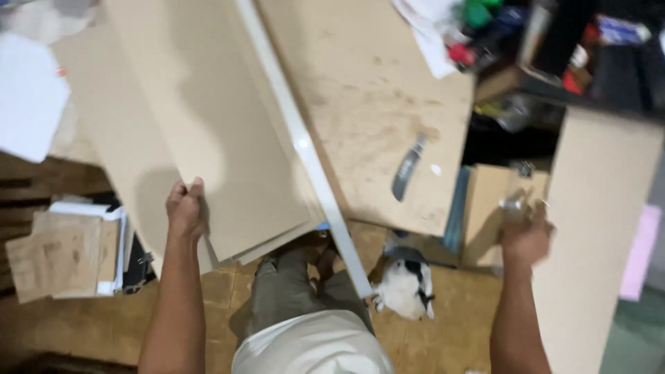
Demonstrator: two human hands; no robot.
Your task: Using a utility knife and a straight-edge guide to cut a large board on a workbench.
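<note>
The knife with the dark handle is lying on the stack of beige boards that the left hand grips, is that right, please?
Not quite. The knife lies on the stained worktop, to the right of the white strip, not on the stack of beige boards. The left hand does grip that stack at its near edge. The head view shows this.

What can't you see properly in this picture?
Head view:
- Right hand: blurred; the small clear thing in it can't be identified.
- Left hand: fingers hidden under the boards it grips.
- Shelf clutter: blurred, cut off by the top edge.
- Black-and-white animal: head hidden; kind unclear.
</note>
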